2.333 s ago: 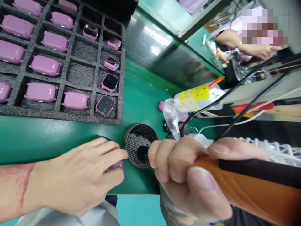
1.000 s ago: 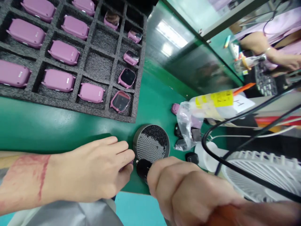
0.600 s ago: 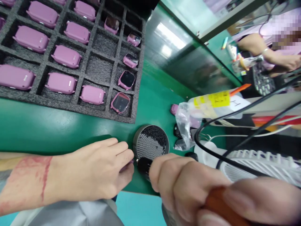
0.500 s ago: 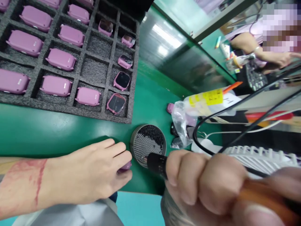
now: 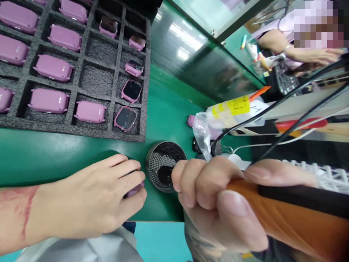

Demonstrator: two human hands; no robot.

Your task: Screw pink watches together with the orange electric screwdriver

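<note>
My left hand point(image 5: 95, 196) is closed around a small purple watch case point(image 5: 135, 190) on the green table, and most of the case is hidden under the fingers. An orange and black electric screwdriver point(image 5: 297, 218) is gripped in my right hand point(image 5: 218, 200). Its black tip end point(image 5: 165, 175) hangs over a round metal dish point(image 5: 149, 160). The dish has a perforated plate inside, with tiny black screws heaped on its far side. Whether the bit touches the plate I cannot tell.
A dark foam tray point(image 5: 128, 134) with several purple watch cases stands at the upper left. To the right lie a bottle with a yellow label point(image 5: 231, 109), a plastic bag point(image 5: 201, 133) and black cables point(image 5: 283, 91). Another person's hand point(image 5: 319, 56) works behind the partition.
The screwdriver's tip end has moved farther over the dish, and more of its orange body now shows. My left hand keeps its hold on the case. The whole view has shifted slightly.
</note>
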